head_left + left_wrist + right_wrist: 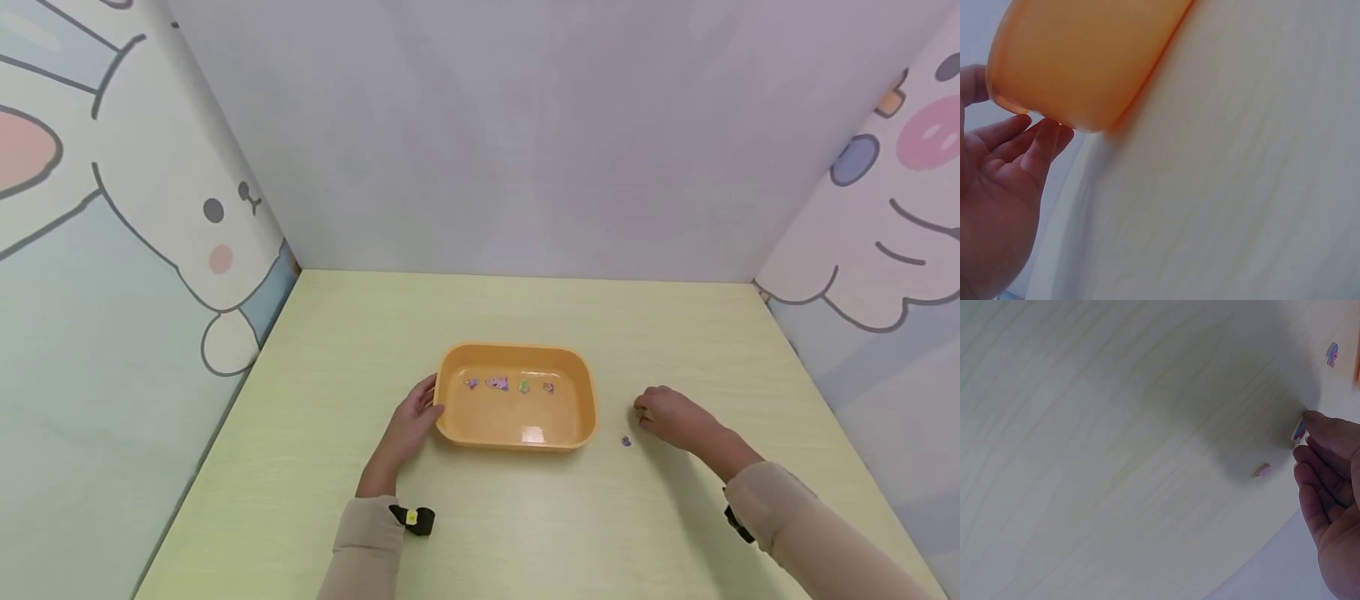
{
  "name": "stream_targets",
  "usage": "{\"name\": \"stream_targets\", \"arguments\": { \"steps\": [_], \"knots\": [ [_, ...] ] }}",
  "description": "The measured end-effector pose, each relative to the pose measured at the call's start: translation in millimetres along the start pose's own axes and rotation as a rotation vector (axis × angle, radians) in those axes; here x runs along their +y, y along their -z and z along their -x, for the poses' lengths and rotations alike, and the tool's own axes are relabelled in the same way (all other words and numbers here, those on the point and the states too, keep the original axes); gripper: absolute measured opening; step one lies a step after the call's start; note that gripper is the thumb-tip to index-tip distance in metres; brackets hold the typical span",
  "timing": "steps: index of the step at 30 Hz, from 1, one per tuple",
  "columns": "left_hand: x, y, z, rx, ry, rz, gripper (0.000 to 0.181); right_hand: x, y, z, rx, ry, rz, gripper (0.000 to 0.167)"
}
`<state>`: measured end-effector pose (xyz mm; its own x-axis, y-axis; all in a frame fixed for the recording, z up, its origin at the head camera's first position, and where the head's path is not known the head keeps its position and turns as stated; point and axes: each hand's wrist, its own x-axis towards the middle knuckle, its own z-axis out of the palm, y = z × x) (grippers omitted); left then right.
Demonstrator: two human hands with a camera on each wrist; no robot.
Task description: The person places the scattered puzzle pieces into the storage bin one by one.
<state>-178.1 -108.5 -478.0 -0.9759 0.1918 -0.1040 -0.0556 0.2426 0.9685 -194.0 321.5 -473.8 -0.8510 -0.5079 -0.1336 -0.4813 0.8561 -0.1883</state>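
Observation:
An orange tray (517,429) holds several small colourful pieces in a row, among them a pink one (497,383) and a green one (524,387). At the tray's left end my left hand (411,423) grips the side; the left wrist view shows thumb and fingertips of that hand (1004,187) against the tray's wall (1085,69). Right of the tray, my right hand (678,421) is low over the table. In the right wrist view, that hand (1335,481) pinches a small colourful piece (1298,429) at its fingertips.
On the pale wooden table (525,517) a small purple piece (626,441) lies between tray and right hand. Another piece (1262,470) lies beside the right fingers in the right wrist view. Walls with cartoon animals flank the table; a plain wall (510,150) stands behind.

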Motion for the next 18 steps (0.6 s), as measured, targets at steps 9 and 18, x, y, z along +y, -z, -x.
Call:
{"name": "stream_targets", "arguments": {
  "steps": [9, 18],
  "knots": [
    [-33.6, -2.4, -13.0, 0.03, -0.002, 0.024, 0.055, 0.3, -3.3, 1.4, 0.026, 0.003, -0.008, 0.007],
    [-32.4, -2.9, -12.0, 0.044, 0.01, 0.015, 0.054, -0.5, -4.9, 2.3, 0.065, 0.052, 0.025, 0.012]
  ]
}}
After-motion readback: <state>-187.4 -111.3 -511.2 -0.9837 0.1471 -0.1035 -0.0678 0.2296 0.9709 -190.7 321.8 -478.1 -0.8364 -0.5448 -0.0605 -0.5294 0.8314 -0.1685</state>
